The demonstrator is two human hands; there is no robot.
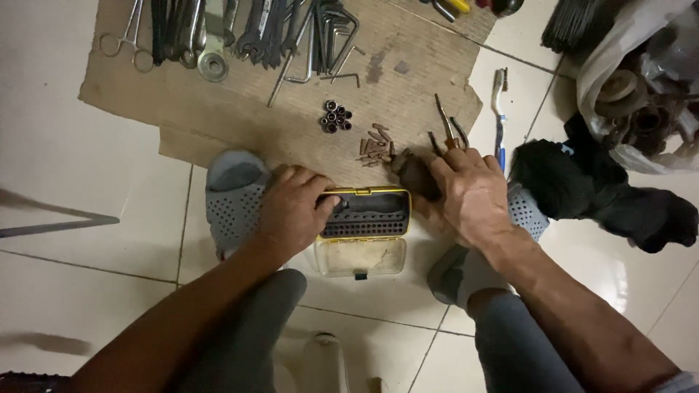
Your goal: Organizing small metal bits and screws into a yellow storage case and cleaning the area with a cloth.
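A small open bit case (366, 215) with a yellow rim, a dark holed insert and a clear lid lies on the tiled floor between my feet. My left hand (293, 211) grips the case's left end. My right hand (470, 193) is closed around a dark brown rag or brush-like lump (413, 175) just right of the case. Rusty screwdriver bits (374, 145) lie in a loose pile above the case, with a cluster of small dark sockets (335, 116) beyond them, both on a cardboard sheet (218, 109).
Wrenches, hex keys (331, 36) and forceps (127, 40) line the cardboard's far edge. A toothbrush (499, 116) lies to the right, next to a black cloth (582, 185) and a plastic bag of rusty parts (641, 102). Grey perforated clogs (233, 200) are on my feet.
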